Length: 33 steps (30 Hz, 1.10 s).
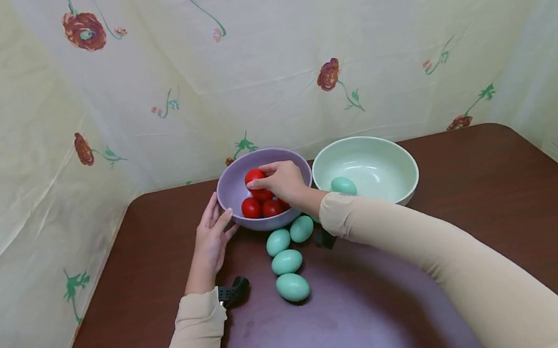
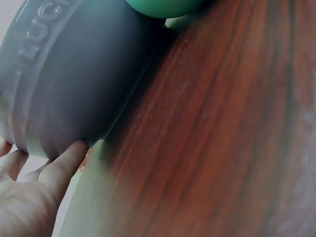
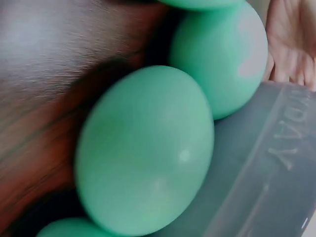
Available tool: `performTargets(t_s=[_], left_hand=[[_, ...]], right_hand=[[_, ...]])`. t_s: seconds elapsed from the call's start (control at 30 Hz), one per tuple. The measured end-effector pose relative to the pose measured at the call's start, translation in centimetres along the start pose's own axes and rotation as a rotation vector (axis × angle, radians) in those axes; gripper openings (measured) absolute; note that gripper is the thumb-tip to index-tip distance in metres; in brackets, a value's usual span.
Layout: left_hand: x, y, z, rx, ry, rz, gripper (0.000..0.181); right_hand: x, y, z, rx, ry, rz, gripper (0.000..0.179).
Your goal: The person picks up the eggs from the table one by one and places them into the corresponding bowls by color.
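Observation:
My right hand (image 1: 282,180) reaches over the purple bowl (image 1: 228,197) and pinches a red ball (image 1: 253,175) between thumb and fingers. Beneath it, several more red balls (image 1: 251,208) lie together inside the bowl. At the bowl's left side, my left hand (image 1: 210,233) rests its fingers and thumb against the outer wall, as the left wrist view also shows with the fingertips (image 2: 76,148) on the wall. The right wrist view has green eggs (image 3: 145,150) close up beside the bowl, and part of the right palm (image 3: 292,42) beyond them.
Several green eggs (image 1: 287,262) form a line on the dark wooden table (image 1: 488,214) in front of the purple bowl. To its right stands a mint bowl (image 1: 380,158) with a green egg (image 1: 343,186) in it. A flowered cloth (image 1: 268,103) hangs behind the table.

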<state>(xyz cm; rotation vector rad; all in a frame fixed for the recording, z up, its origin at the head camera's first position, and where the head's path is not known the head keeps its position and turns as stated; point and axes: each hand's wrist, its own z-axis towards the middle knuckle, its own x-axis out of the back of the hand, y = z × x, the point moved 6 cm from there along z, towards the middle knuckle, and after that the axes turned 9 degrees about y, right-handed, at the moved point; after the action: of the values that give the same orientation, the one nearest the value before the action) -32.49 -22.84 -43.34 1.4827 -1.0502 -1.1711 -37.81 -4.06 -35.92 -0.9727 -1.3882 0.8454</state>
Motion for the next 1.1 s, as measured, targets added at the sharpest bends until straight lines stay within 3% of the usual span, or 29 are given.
performTargets(t_s=[0.37, 0.6, 0.9, 1.1], left_hand=[[0.3, -0.4, -0.1, 0.010, 0.010, 0.006, 0.067], [0.3, -0.1, -0.1, -0.015, -0.001, 0.023, 0.068], [0.6, 0.4, 0.0, -0.032, 0.011, 0.013, 0.066], [0.2, 0.2, 0.0, -0.005, -0.005, 0.027, 0.067]], right_hand=[[-1.7, 0.5, 0.8, -0.036, -0.019, 0.001, 0.054], [-2.1, 0.1, 1.3, 0.029, -0.008, 0.021, 0.052], [-3.4, -0.5, 1.4, 0.116, -0.096, 0.001, 0.055], [-3.5, 0.1, 1.5, 0.116, -0.137, -0.055, 0.058]])
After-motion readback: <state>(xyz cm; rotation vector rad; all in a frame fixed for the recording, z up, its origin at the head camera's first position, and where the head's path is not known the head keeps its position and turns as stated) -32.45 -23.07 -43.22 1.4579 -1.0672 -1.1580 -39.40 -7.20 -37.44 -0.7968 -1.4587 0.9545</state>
